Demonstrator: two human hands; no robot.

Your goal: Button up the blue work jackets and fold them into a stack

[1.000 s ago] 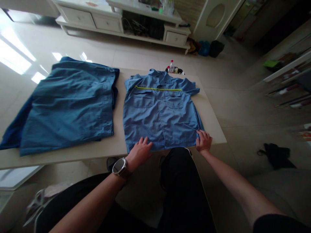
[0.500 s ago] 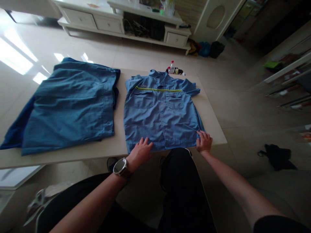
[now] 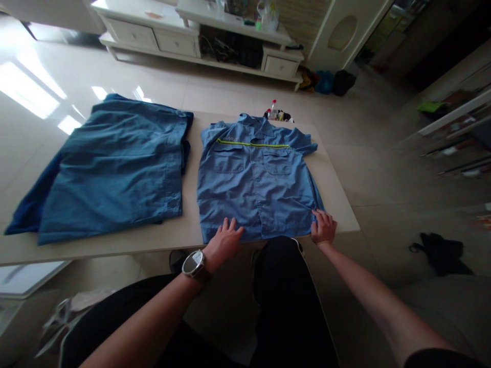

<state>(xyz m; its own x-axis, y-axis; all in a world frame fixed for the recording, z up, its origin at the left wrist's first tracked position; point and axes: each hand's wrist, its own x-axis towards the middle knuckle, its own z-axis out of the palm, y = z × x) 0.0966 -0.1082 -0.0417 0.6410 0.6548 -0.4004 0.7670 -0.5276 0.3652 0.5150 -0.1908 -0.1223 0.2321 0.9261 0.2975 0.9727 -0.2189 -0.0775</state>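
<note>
A light blue work shirt [image 3: 255, 184] with a yellow chest stripe lies face up and spread flat on the pale table [image 3: 184, 232]. My left hand [image 3: 223, 241], with a watch on its wrist, rests flat on the shirt's bottom hem at the near left, fingers stretched out. At the hem's right corner my right hand [image 3: 323, 227] has its fingers curled on the fabric by the table's near edge.
A pile of darker blue garments [image 3: 111, 163] covers the table's left half and hangs over its left end. Small bottles [image 3: 273, 110] stand beyond the table's far edge. A white low cabinet [image 3: 199, 36] lines the back wall. A black item [image 3: 439, 253] lies on the floor at right.
Both hands stay on the shirt's hem. The view has shifted slightly, so everything sits a little lower in the picture.
</note>
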